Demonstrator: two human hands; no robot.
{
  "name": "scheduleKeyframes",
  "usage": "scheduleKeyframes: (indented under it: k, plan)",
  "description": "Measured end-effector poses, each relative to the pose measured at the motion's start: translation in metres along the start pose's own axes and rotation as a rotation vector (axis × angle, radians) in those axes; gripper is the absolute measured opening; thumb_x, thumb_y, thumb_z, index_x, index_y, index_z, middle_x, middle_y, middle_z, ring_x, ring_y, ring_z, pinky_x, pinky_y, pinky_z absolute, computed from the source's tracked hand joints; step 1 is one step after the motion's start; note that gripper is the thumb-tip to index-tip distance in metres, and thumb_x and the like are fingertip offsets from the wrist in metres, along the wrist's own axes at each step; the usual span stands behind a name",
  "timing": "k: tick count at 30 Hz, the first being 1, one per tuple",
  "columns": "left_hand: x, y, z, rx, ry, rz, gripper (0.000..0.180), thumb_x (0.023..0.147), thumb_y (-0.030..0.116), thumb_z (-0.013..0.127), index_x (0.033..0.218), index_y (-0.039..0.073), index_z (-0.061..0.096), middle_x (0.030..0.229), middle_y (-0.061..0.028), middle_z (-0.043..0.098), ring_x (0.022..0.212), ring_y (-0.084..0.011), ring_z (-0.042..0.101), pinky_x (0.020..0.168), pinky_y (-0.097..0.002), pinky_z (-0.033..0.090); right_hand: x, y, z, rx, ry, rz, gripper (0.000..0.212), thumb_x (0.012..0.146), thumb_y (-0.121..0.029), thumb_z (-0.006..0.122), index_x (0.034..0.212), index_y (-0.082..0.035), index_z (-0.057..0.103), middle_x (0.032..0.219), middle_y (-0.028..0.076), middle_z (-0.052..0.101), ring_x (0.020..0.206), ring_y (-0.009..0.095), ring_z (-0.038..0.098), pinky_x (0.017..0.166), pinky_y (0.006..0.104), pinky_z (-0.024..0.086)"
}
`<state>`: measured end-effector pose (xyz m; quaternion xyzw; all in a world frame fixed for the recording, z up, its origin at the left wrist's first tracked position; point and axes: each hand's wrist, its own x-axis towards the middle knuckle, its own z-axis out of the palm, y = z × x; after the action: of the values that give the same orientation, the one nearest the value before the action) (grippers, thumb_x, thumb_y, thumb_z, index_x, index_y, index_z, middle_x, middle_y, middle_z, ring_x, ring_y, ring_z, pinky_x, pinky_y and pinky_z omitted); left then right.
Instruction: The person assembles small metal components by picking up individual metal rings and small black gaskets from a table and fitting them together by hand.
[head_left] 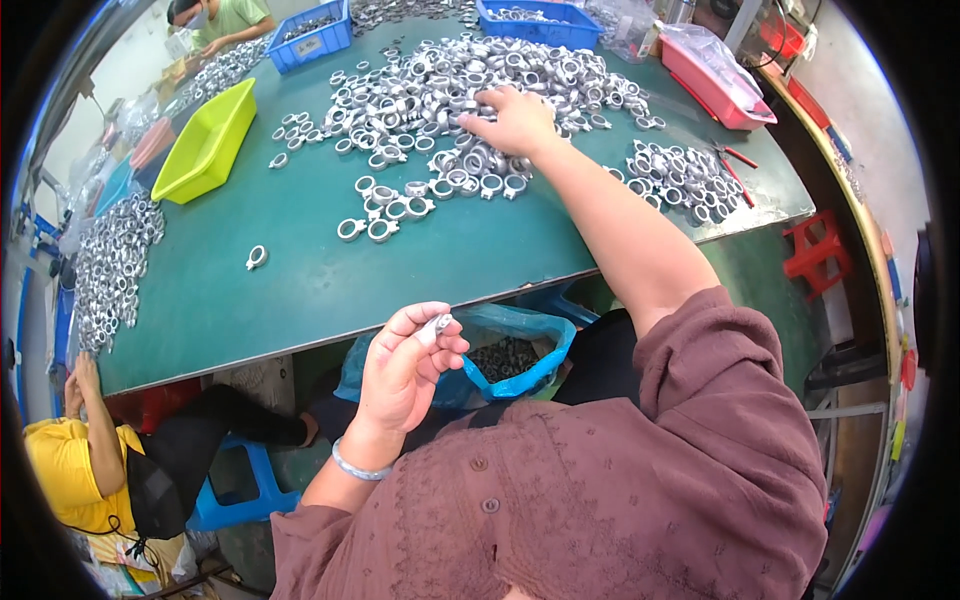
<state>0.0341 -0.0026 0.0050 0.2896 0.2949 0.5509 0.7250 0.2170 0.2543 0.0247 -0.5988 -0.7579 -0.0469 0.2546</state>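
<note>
Just beyond the table's near edge, on my side, my left hand (pixel 400 365) is raised and pinches a small silver metal ring part (pixel 440 322) between thumb and fingers. Much of that part is hidden by the fingers. Stretched far over the table, my right hand (pixel 518 122) touches a big heap of silver metal rings (pixel 420 90), thumb and index finger apart. No ring shows lifted in it. Several loose rings (pixel 385 208) lie in front of the heap, and a single ring (pixel 257 257) lies apart at the left.
On the green table (pixel 200 310) stand a yellow-green tray (pixel 205 145), blue bins (pixel 310 38) and a pink tray (pixel 710 80). Red-handled pliers (pixel 735 170) lie by a smaller ring pile (pixel 685 180). A blue bag (pixel 500 385) hangs below the edge. Co-workers sit left (pixel 75 470) and far left (pixel 235 20).
</note>
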Motion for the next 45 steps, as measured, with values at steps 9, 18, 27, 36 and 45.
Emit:
scheduleKeyframes:
  k: [9,18,27,36,45]
  plan:
    - [-0.005,-0.004,-0.004,0.012,0.009,-0.022,0.020,0.086,0.009,0.047,0.102,-0.001,0.052,0.088,-0.0092,0.059,0.075,-0.0157,0.059,0.063,-0.0238,0.049,-0.033,-0.035,-0.005,0.115,-0.073,-0.131,0.052,0.071,-0.055,0.054,0.110,-0.021,0.058,0.112,0.005,0.052,0.103,0.030,0.047,0.088,0.0432,0.037]
    - [-0.004,-0.005,-0.006,-0.005,0.005,-0.032,0.021,0.086,0.008,0.047,0.104,-0.002,0.051,0.091,-0.0104,0.060,0.077,-0.0163,0.060,0.065,-0.0240,0.050,-0.052,-0.032,-0.016,0.295,-0.112,-0.274,0.051,0.074,-0.054,0.052,0.114,-0.024,0.055,0.122,0.008,0.047,0.111,0.034,0.041,0.093,0.0476,0.029]
    - [-0.006,-0.008,-0.003,-0.023,0.013,-0.064,0.022,0.085,0.008,0.047,0.104,-0.003,0.051,0.093,-0.0128,0.058,0.078,-0.0178,0.059,0.063,-0.0254,0.050,-0.106,-0.017,-0.074,0.480,-0.048,-0.356,0.021,0.076,-0.011,0.058,0.097,-0.006,0.059,0.096,0.013,0.054,0.092,0.030,0.052,0.079,0.0362,0.042]
    - [-0.006,-0.009,0.003,0.055,0.010,-0.118,0.020,0.085,0.008,0.049,0.103,0.001,0.053,0.089,-0.0086,0.058,0.067,-0.0107,0.054,0.051,-0.0194,0.042,-0.152,-0.012,-0.071,0.406,-0.190,-0.342,0.015,0.073,-0.010,0.060,0.087,-0.006,0.061,0.078,0.011,0.054,0.077,0.029,0.054,0.069,0.0365,0.044]
    - [-0.002,-0.009,0.024,0.446,0.056,0.174,0.049,0.080,0.002,0.057,0.125,0.004,0.039,0.089,-0.0063,0.055,0.060,-0.0055,0.048,0.046,-0.0156,0.037,-0.184,-0.044,-0.084,1.504,-0.519,0.171,0.013,0.079,-0.007,0.062,0.089,0.001,0.061,0.079,0.002,0.061,0.071,0.006,0.053,0.066,0.0203,0.044]
